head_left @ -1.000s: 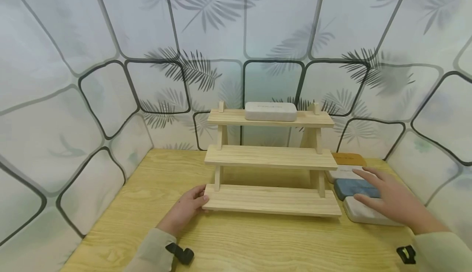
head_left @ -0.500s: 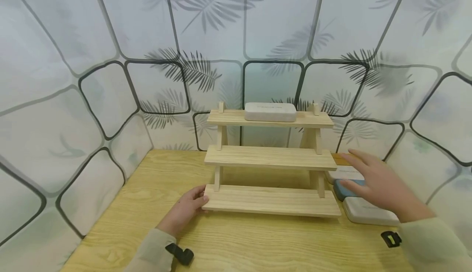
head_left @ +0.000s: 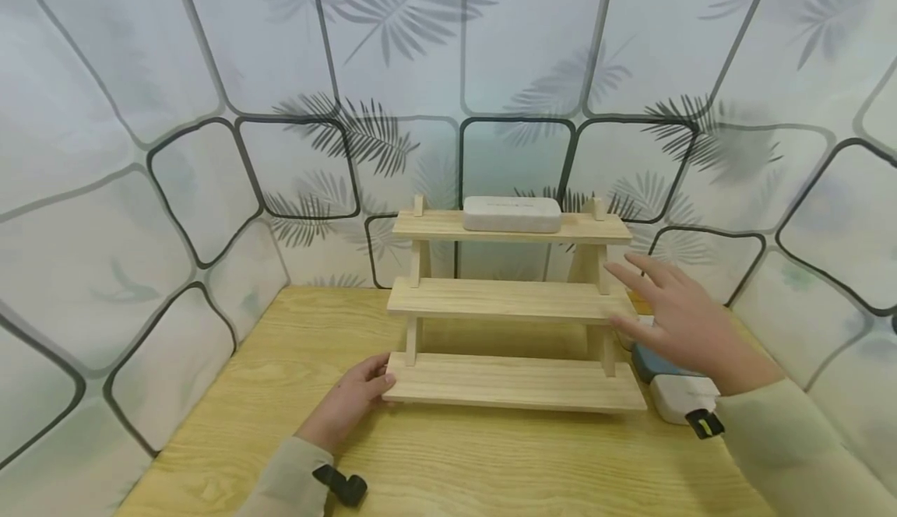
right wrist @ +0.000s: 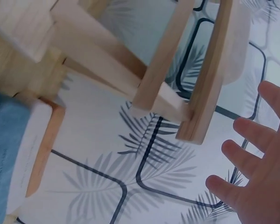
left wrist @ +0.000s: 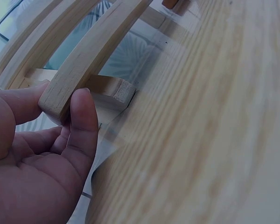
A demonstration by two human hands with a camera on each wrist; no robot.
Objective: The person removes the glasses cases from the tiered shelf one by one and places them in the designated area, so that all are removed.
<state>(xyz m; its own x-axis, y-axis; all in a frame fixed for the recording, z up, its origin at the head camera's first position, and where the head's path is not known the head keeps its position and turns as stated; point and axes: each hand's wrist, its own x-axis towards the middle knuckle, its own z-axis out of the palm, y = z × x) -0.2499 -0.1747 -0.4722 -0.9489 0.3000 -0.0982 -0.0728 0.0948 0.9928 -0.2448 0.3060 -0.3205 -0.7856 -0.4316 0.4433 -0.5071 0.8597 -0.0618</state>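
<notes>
A three-tier wooden display stand (head_left: 511,381) stands on the wood-grain table. My left hand (head_left: 350,396) pinches the left end of its bottom shelf; in the left wrist view fingers and thumb take the shelf end (left wrist: 60,95) between them. A white rounded case (head_left: 511,215) lies lengthwise on the top shelf. My right hand (head_left: 683,322) is raised with fingers spread, overlapping the right end of the middle shelf in the head view. In the right wrist view this hand (right wrist: 259,163) holds nothing, its fingertips apart from the shelf ends.
Right of the stand lie a white case (head_left: 676,399), a blue case (right wrist: 7,154), another white case (right wrist: 32,140) and an orange one (right wrist: 46,144), partly hidden by my right arm in the head view. Patterned curtain (head_left: 301,167) encloses the table's back and sides.
My right hand has moved left and up from over the cases to the stand's right side. The left hand stays at the bottom shelf's end, and the stand has not moved.
</notes>
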